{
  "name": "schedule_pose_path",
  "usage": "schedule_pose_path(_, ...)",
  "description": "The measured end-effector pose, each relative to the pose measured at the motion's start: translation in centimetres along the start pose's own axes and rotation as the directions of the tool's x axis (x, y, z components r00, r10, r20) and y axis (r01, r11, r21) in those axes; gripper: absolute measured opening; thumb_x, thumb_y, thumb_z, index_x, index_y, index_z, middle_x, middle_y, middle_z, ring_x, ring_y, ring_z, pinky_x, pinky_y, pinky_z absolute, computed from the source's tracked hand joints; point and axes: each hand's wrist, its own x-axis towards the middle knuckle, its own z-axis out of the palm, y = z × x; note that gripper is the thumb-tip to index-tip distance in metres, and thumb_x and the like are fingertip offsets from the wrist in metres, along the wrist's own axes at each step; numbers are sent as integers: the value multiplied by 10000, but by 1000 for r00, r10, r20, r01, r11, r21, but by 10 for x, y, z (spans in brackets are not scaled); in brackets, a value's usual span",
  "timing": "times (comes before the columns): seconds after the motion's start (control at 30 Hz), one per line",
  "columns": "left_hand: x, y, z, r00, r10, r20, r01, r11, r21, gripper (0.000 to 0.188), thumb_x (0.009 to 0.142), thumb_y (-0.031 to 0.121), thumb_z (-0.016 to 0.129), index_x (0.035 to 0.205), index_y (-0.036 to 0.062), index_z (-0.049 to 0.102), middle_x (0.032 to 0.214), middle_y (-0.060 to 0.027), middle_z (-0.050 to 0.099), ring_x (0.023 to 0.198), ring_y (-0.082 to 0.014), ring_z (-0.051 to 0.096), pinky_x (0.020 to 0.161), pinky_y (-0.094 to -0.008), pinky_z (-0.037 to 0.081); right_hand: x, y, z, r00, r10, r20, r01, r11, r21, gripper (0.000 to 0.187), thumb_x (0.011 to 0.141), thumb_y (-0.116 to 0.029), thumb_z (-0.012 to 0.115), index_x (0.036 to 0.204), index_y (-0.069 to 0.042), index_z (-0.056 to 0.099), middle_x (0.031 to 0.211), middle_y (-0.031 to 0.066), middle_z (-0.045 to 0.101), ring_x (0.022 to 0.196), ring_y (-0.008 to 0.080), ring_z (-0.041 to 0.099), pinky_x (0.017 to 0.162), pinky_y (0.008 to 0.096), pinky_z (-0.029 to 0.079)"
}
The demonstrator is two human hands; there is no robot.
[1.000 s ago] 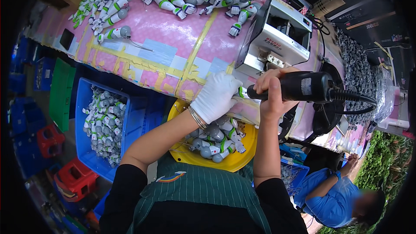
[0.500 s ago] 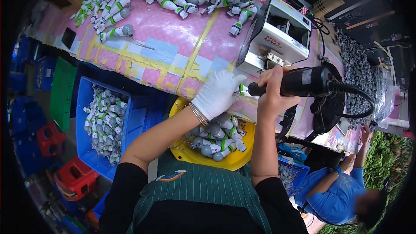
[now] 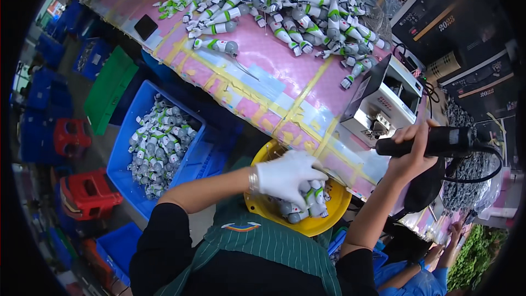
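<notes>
My white-gloved left hand (image 3: pixel 287 174) is over the yellow basin (image 3: pixel 341 208), its fingers apart and curved down onto the toy arms (image 3: pixel 316 201) inside. These are white and grey with green bands; the glove hides some of them. In my bare right hand (image 3: pixel 412 152) is a black corded electric screwdriver (image 3: pixel 452 141), held level above the table's right end with its grip end toward the left. Just beyond it stands a white box-shaped screw feeder (image 3: pixel 383 111) with a metal front.
Many toy arms (image 3: pixel 307 19) are heaped on the pink, taped table (image 3: pixel 257 49); one toy arm (image 3: pixel 216 46) lies apart beside a thin rod. A blue crate (image 3: pixel 123 153) of parts, red stools (image 3: pixel 90 193) and a green panel (image 3: pixel 112 90) are at left. A co-worker (image 3: pixel 419 277) sits lower right.
My left hand has moved from the screwdriver's tip beside the feeder down to the basin. My right hand has drawn the screwdriver away to the right. The whole view has shifted and turned.
</notes>
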Motion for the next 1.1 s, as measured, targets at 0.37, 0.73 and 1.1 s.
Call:
schedule_pose_path(0.37, -78, -211, -186, 526, -364, -769, 835, 392, 386, 434, 818, 420, 651, 1002, 27, 662, 1102, -213, 590, 986, -403, 581, 877, -472, 474, 37, 22, 18, 991, -132, -12, 129, 982, -140, 141, 915, -19, 610, 1008, 40, 521, 598, 71, 554, 491, 132, 534, 524, 255, 445)
schedule_pose_path(0.73, -10, -59, -76, 666, -335, -667, 531, 841, 107, 342, 721, 74, 725, 1020, 8, 570, 980, -173, 581, 939, -357, 586, 835, -404, 489, 21, 18, 12, 1000, -12, -19, 9, 983, -182, 167, 882, -26, 654, 974, 22, 523, 588, 63, 553, 471, 128, 535, 511, 257, 435)
schedule_pose_path(1.1, 70, -26, 16, 964, -40, -262, 104, 966, 235, 365, 703, 191, 770, 1030, 79, 652, 894, -112, 608, 859, -322, 594, 753, -436, 456, -24, 16, -7, 993, 107, -40, -108, 993, -35, 188, 895, -4, 596, 1045, 10, 482, 573, 78, 512, 457, 170, 508, 499, 315, 455)
